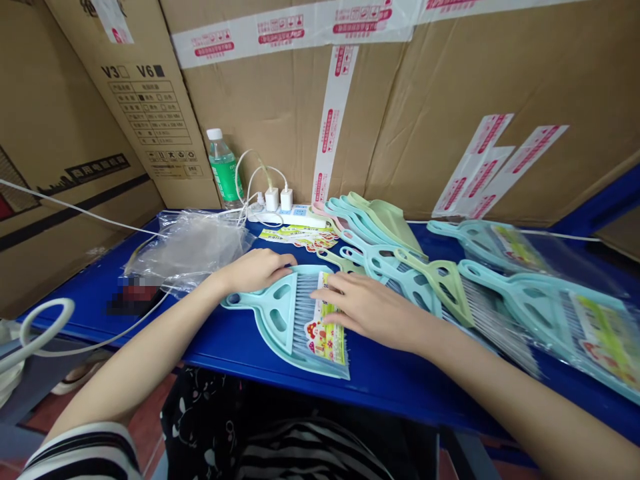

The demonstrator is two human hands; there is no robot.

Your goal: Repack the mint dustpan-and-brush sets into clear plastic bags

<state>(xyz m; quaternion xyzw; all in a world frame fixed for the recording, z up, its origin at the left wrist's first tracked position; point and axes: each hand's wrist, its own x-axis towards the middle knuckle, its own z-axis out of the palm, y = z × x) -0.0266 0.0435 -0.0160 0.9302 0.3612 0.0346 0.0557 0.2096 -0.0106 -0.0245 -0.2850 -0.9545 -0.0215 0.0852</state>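
Note:
A light-blue dustpan (260,317) lies on the blue table in front of me, its handle to the left. A small brush (302,307) with grey-blue bristles rests in it. Over the bristles is a yellow-green printed label card (327,340). My left hand (257,269) is closed at the dustpan's far edge, thumb and forefinger bent against it; its other fingers are partly hidden. My right hand (367,310) lies on the card with its fingers stretched out and apart.
Right of me lie loose brushes (440,280), stacked dustpans (385,220) and bagged sets (550,310). Clear plastic bags (195,250) lie at left. Behind are label cards (303,237), a power strip (300,215), a bottle (224,170) and a cardboard wall (280,100).

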